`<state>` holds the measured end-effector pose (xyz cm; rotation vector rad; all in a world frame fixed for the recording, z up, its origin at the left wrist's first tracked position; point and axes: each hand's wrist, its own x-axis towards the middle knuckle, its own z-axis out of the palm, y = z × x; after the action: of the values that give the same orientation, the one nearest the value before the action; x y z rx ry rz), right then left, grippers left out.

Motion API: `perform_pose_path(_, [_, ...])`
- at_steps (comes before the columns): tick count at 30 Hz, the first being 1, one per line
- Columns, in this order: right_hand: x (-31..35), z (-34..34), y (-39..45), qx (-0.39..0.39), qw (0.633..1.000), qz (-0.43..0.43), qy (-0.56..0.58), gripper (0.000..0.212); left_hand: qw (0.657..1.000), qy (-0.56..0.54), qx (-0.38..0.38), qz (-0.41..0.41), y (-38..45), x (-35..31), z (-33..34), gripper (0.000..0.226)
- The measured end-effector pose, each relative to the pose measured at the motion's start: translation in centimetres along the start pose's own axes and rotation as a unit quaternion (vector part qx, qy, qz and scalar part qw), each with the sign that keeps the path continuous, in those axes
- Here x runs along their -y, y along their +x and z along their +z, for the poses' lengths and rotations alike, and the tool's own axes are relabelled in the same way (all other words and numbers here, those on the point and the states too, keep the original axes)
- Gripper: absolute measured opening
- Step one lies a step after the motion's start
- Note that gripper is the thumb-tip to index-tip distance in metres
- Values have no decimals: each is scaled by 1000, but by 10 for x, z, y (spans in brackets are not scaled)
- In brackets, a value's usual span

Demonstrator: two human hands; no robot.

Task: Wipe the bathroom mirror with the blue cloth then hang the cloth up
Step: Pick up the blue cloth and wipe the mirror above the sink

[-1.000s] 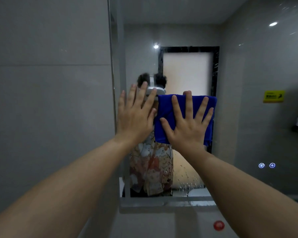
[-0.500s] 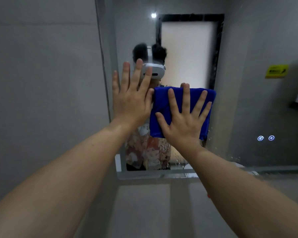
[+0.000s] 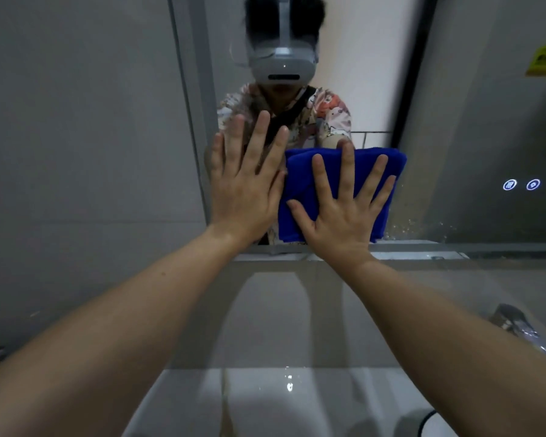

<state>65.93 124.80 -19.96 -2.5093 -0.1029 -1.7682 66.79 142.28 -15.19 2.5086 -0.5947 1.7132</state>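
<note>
Blue cloth (image 3: 300, 181): soft, light, folded; right hand (image 3: 341, 212) splayed flat on it, near mirror (image 3: 454, 127) btm edge. Left hand (image 3: 243, 187) open, bare on glass. Pinch folded edge to lift.

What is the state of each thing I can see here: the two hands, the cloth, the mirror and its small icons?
left hand: flat on the mirror, fingers spread, holding nothing
right hand: flat, fingers spread, pressing the cloth to the glass
blue cloth: folded, near the mirror's lower edge, not hung up
mirror: water spots along the lower edge at the right
touch icons: lit
</note>
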Motion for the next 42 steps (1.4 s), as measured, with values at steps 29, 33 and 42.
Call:
perform_pose_path(29, [-60,25,-111,66,989,-128,32,76,994,-26,94,-40,-109,-76,32,70])
perform_pose_path(33, [-92,11,-118,95,990,-107,19,71,995,-51,83,-34,-105,-98,36,64])
perform_pose_path(42, [-125,12,-113,72,994,-71,48,70,996,-44,68,-24,-86,-134,45,74])
